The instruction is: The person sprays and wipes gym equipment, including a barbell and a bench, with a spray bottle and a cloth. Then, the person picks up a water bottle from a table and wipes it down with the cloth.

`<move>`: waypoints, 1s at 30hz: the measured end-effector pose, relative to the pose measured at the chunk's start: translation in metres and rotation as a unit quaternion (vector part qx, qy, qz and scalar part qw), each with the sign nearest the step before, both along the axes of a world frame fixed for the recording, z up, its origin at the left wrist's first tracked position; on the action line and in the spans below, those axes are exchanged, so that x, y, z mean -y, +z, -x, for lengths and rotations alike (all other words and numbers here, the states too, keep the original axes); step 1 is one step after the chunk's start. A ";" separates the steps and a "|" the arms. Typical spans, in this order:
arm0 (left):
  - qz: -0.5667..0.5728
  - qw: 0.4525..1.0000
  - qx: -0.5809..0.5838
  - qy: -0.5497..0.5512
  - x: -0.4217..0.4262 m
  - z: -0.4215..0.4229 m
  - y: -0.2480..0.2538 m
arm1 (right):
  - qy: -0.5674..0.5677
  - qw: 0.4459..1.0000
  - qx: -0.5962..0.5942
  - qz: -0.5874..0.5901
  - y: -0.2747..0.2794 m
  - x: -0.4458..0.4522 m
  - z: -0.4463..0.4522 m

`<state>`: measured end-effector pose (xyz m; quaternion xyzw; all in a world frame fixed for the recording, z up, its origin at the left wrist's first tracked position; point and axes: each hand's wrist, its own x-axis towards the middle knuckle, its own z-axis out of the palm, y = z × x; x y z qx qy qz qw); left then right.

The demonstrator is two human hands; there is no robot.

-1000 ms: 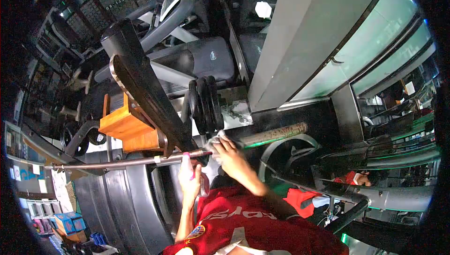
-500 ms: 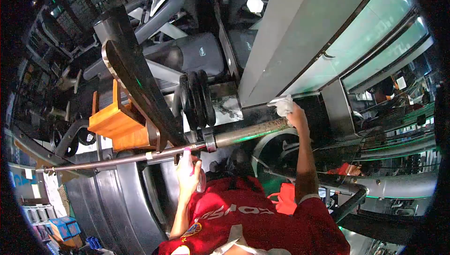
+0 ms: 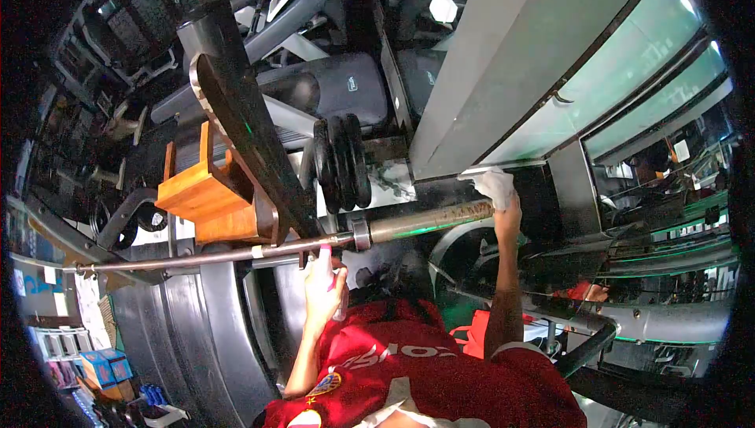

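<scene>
A long steel barbell [image 3: 212, 264] lies across the view, its thick, rust-marked sleeve [image 3: 429, 222] pointing right. At the sleeve's outer end, my right hand [image 3: 508, 214] is closed on a white cloth [image 3: 494, 185], which bunches over the tip. Just below the bar near its collar [image 3: 361, 235], my left hand [image 3: 321, 293] grips a clear spray bottle with a pink nozzle [image 3: 325, 249]. Most of the bottle is hidden behind the fingers.
A dark upright post [image 3: 244, 113] and an orange wooden box [image 3: 206, 200] stand beyond the bar. Black weight plates [image 3: 344, 162] hang near a grey pillar [image 3: 495, 66]. A treadmill [image 3: 330, 86] is behind, and a grey machine tube [image 3: 668, 322] is at right.
The view has shifted slightly, so the surroundings sit further right. My right hand and the cloth have turned a little at the sleeve's end. My left hand keeps its hold below the bar.
</scene>
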<state>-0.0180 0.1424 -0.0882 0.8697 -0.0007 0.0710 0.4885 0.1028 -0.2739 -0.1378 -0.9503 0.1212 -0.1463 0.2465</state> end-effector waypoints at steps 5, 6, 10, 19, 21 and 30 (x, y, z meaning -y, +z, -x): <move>0.023 0.999 0.018 0.016 0.005 0.002 0.001 | -0.082 0.990 0.110 -0.004 -0.060 0.016 0.024; 0.014 1.000 0.006 0.015 0.003 0.002 -0.001 | -0.042 0.994 0.017 0.097 -0.015 -0.008 0.037; 0.058 0.997 -0.042 0.031 0.003 0.005 -0.003 | -0.122 0.987 0.097 -0.047 -0.007 -0.067 0.033; 0.055 0.998 0.017 -0.002 0.011 -0.006 0.012 | 0.251 0.962 0.071 0.085 0.027 -0.205 0.058; 0.037 0.999 -0.018 -0.018 0.010 -0.009 0.011 | 0.160 0.973 0.054 0.159 0.040 -0.162 0.051; 0.096 0.994 -0.015 -0.050 0.026 -0.045 -0.024 | -0.077 0.996 -0.045 0.021 0.026 -0.023 0.027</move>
